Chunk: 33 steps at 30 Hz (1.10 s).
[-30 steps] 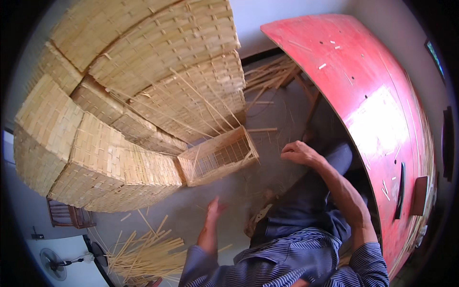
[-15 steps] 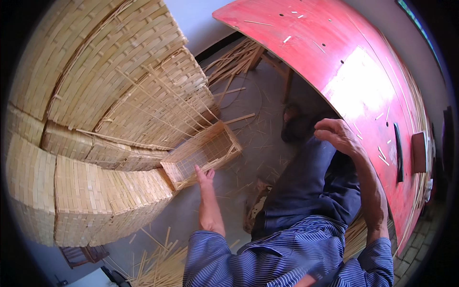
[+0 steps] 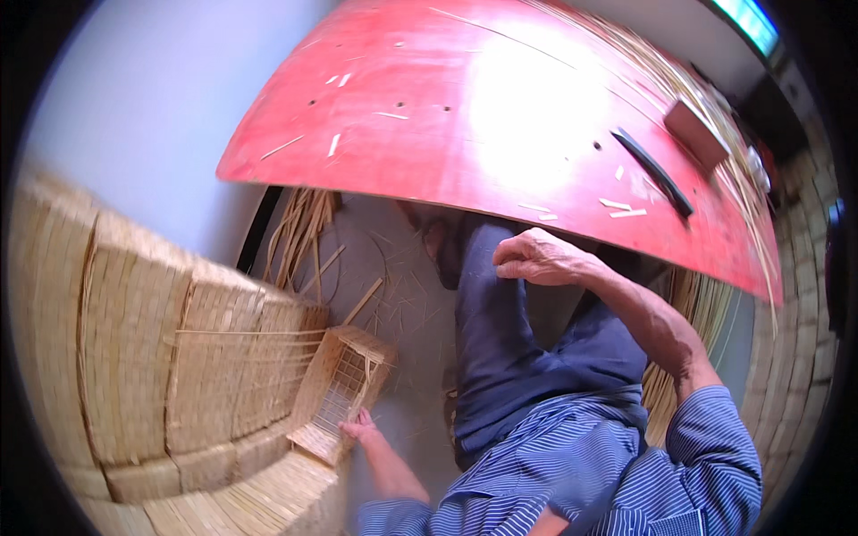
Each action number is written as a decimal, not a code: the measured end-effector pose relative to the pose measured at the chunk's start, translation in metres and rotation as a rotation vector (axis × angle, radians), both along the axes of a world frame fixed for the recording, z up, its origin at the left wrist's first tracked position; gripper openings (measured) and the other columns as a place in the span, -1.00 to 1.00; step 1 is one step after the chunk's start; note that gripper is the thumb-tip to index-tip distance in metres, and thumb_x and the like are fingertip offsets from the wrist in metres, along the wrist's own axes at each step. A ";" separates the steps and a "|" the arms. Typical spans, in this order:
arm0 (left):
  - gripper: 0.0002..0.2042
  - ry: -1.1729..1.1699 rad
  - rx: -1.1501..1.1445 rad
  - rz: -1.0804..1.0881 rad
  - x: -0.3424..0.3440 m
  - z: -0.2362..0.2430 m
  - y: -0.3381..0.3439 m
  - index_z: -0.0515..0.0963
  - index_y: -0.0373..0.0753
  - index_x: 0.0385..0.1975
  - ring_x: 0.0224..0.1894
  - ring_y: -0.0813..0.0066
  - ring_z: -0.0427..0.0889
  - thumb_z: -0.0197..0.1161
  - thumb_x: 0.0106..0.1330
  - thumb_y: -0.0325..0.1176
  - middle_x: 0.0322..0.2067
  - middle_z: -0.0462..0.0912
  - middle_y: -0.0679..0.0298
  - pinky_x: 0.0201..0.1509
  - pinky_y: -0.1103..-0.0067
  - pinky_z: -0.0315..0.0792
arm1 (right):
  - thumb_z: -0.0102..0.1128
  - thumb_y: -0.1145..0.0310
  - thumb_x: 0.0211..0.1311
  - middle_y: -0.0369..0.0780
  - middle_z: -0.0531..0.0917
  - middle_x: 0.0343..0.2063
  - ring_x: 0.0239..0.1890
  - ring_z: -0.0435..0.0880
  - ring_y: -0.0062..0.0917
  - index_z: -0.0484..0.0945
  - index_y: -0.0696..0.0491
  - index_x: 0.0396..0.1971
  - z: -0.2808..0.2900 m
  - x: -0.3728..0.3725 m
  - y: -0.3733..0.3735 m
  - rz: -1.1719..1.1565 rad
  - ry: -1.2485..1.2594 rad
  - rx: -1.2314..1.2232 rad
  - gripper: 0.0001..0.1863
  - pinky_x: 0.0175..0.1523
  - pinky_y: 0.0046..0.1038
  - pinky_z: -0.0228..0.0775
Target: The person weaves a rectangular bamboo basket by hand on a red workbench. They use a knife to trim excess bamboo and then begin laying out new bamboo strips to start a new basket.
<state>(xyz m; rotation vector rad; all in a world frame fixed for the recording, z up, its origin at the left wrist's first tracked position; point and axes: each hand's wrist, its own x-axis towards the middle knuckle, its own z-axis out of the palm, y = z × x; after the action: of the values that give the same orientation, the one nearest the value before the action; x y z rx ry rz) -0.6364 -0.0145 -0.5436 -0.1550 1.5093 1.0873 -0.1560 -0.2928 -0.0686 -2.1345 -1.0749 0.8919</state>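
At the lower left, a small rectangular woven bamboo basket [image 3: 311, 439] lies with its opening toward me, and its lattice bottom shows inside. My left hand [image 3: 359, 426] grips its near right edge, with the arm stretched down to it. Beside it stand tall stacks of similar woven baskets [image 3: 134, 348], touching it or nearly so. Above my thigh, close to the table's near edge, I hold my right hand [image 3: 541, 257] with its fingers curled in and nothing visible in them.
A red table [image 3: 375, 152] spans the top, strewn with bamboo scraps. On it lie a black curved-handled tool [image 3: 654, 174], a brown block [image 3: 696, 134] and long bamboo strips. More strips [image 3: 299, 237] lean beneath its left end. Scraps litter the grey floor [image 3: 407, 357].
My view has swung to the right and toward the table, so the baskets sit lower and farther left. My left hand stays at the small basket; my right hand stays curled.
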 end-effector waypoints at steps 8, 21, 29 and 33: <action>-0.27 0.051 -0.022 0.005 0.011 0.034 0.040 0.13 -0.24 0.39 0.24 -0.21 0.40 0.09 0.37 0.11 0.29 0.30 -0.08 0.17 -0.03 0.48 | 0.20 0.24 0.19 -0.01 0.70 -0.38 -0.27 0.70 -0.26 0.66 0.21 -0.26 -0.039 0.006 -0.069 -0.073 -0.038 -0.037 -0.69 -0.11 -0.32 0.50; -0.28 0.008 -0.026 -0.170 0.043 0.054 0.025 0.04 -0.21 0.40 0.33 -0.14 0.25 0.05 0.39 0.09 0.34 0.18 -0.04 0.23 -0.01 0.41 | 0.18 0.27 0.21 0.07 0.66 -0.40 -0.26 0.69 -0.09 0.61 0.23 -0.27 -0.029 0.015 -0.119 -0.160 -0.150 -0.050 -0.71 -0.12 -0.21 0.48; -0.36 0.240 -0.172 -1.191 0.122 0.108 -0.010 0.15 -0.24 0.32 0.23 -0.05 0.35 0.08 0.38 0.02 0.24 0.29 -0.01 0.13 0.09 0.45 | 0.34 0.19 0.12 -0.04 0.59 -0.36 -0.25 0.61 -0.13 0.50 0.13 -0.31 -0.019 0.099 -0.252 -0.798 -1.005 -0.016 -0.67 -0.14 -0.20 0.47; -0.40 0.332 -0.194 -1.630 0.182 0.136 -0.056 0.20 -0.26 0.28 0.18 0.00 0.40 0.09 0.38 -0.01 0.19 0.34 0.00 0.08 0.13 0.47 | 0.46 0.08 -0.02 -0.04 0.57 -0.17 -0.07 0.57 -0.14 0.47 0.17 -0.07 -0.033 0.140 -0.304 -0.813 -1.030 -0.249 -0.39 -0.02 -0.13 0.45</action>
<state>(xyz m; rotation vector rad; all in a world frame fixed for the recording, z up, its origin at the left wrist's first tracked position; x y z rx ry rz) -0.4543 -0.0709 -0.4077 1.0125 1.3966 -0.3724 -0.0162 -0.5965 -0.1015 -2.9304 -0.3463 -0.5502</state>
